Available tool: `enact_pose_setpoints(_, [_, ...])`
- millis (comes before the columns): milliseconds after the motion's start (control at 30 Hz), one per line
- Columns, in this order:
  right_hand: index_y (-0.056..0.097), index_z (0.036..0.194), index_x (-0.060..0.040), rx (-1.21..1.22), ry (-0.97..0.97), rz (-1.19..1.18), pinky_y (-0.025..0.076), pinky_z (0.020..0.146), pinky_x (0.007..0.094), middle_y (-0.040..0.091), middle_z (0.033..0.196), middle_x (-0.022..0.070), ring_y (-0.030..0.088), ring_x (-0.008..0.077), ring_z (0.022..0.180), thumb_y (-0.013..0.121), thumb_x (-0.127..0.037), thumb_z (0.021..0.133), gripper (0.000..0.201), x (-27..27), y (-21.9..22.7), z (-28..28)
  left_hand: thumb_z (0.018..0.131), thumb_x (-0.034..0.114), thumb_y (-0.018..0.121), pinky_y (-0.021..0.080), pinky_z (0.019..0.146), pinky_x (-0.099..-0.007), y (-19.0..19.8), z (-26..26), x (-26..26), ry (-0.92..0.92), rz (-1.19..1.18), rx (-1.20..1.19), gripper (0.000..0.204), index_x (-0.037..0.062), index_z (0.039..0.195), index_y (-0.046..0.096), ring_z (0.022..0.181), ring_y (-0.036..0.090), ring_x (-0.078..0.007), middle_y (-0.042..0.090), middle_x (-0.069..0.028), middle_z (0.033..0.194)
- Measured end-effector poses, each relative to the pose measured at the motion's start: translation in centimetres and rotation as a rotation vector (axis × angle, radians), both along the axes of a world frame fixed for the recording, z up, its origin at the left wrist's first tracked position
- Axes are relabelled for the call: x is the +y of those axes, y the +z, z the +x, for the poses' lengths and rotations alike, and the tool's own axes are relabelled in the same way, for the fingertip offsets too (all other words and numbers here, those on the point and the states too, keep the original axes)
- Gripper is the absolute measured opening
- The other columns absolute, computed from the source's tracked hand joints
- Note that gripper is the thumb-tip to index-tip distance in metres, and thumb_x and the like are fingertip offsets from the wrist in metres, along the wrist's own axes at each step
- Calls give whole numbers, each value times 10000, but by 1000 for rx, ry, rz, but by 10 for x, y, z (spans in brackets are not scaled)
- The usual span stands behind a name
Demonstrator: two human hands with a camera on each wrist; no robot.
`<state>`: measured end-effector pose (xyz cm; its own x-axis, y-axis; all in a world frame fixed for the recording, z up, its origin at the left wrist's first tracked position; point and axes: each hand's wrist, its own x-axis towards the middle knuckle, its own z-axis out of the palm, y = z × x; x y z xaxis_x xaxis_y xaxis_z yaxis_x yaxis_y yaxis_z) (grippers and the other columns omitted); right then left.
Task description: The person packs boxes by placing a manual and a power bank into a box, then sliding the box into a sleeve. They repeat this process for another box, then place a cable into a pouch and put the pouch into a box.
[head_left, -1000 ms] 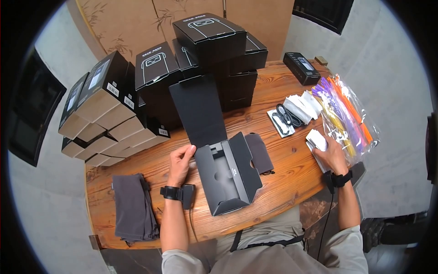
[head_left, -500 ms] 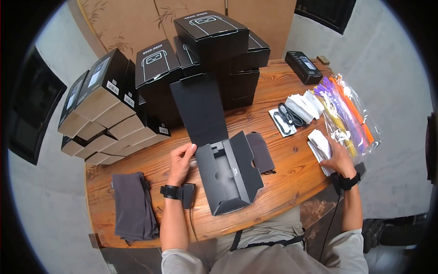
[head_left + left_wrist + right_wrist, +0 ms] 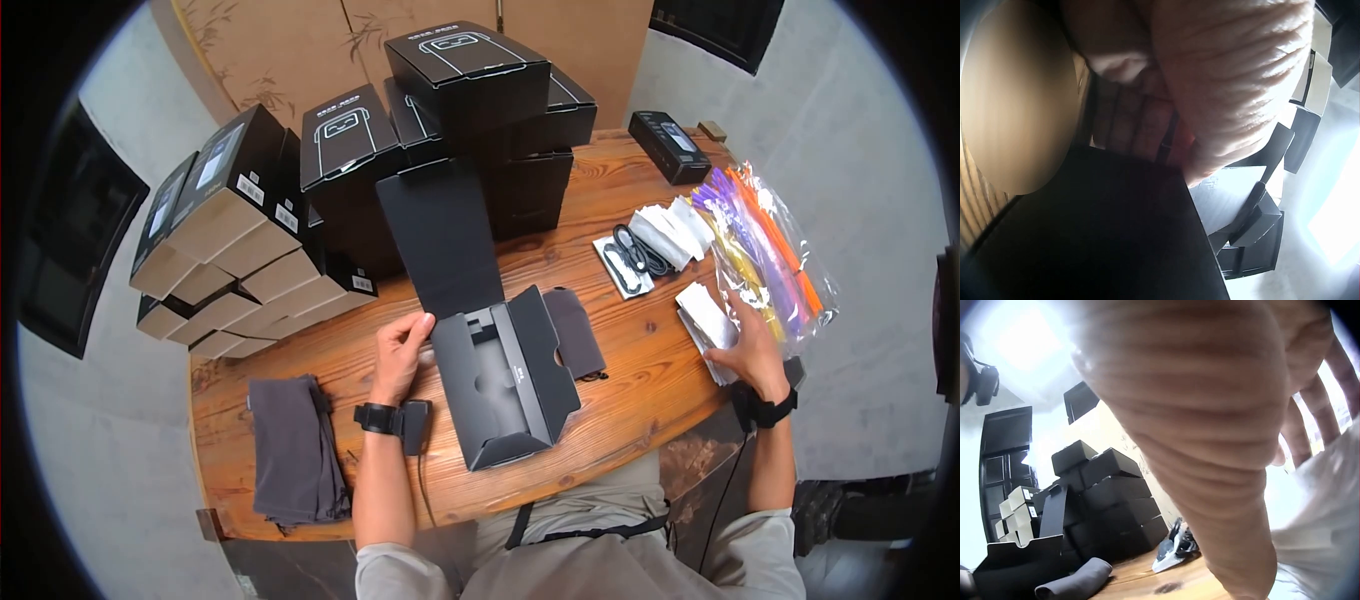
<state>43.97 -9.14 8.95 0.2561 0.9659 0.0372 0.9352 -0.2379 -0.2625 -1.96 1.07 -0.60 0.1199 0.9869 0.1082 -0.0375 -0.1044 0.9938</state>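
Observation:
In the head view an open black box (image 3: 462,400) stands mid-table, its long lid flap (image 3: 440,240) raised at the back and a grey insert inside. My left hand (image 3: 397,355) pinches the box's back left corner between thumb and fingers. The left wrist view shows a dark panel (image 3: 1097,231) against that hand. At the table's right, my right hand (image 3: 752,352) lies along the right side of a stack of white paper-like packets (image 3: 706,315). Its thumb touches the stack's near part. The fingers (image 3: 1319,409) look spread and fairly straight in the right wrist view.
Black boxes (image 3: 470,90) are piled at the back, with more boxes (image 3: 225,240) at left. Folded grey pouches (image 3: 290,450) lie front left, and another pouch (image 3: 575,330) beside the open box. Black cables (image 3: 640,255) and a plastic bag of coloured strips (image 3: 765,250) lie at right.
My right hand has shifted right, from over the white stack to its right side, and its fingers have loosened. The left hand stays at the box corner.

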Motion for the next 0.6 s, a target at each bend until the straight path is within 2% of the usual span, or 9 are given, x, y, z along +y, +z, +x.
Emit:
enact_pose_setpoints(100, [548, 1297, -27, 62, 93, 167, 464, 963, 385, 622, 1213, 168, 592, 321, 1107, 834, -168, 641, 729, -5, 5, -3, 955, 173, 627, 443, 719, -218, 2, 2, 0, 12, -4, 0, 221, -31, 930, 709, 775, 539, -53, 639, 24, 836])
enact_pose_setpoints(233, [609, 1205, -2, 279, 258, 235, 497, 891, 348, 672, 1102, 163, 648, 277, 1004, 782, -127, 737, 514, -10, 24, -39, 951, 166, 630, 442, 718, -218, 0, 1, -1, 11, -3, 12, 213, -32, 938, 709, 771, 540, -57, 640, 19, 836])
enact_pose_setpoints(333, [609, 1201, 5, 492, 420, 95, 498, 888, 339, 677, 1096, 159, 655, 256, 999, 763, -121, 765, 479, -10, 27, -66, 939, 149, 639, 448, 724, -218, -3, 0, 1, 11, 7, 19, 195, -33, 949, 708, 772, 549, -64, 644, 10, 841])
enact_pose_setpoints(500, [631, 1154, 29, 665, 506, 34, 543, 807, 311, 702, 982, 155, 689, 227, 901, 749, -120, 806, 396, -10, 3, -97, 915, 114, 660, 467, 743, -223, 3, 3, -2, 17, -13, -14, 170, -37, 978, 704, 790, 579, -75, 662, -6, 865])
enact_pose_setpoints(600, [632, 1159, 24, 807, 588, 1, 544, 802, 306, 706, 969, 144, 691, 220, 891, 739, -124, 822, 383, -12, -2, -114, 910, 106, 665, 473, 747, -224, 0, 2, -2, 14, -16, -21, 172, -37, 997, 705, 797, 589, -77, 670, -12, 879])
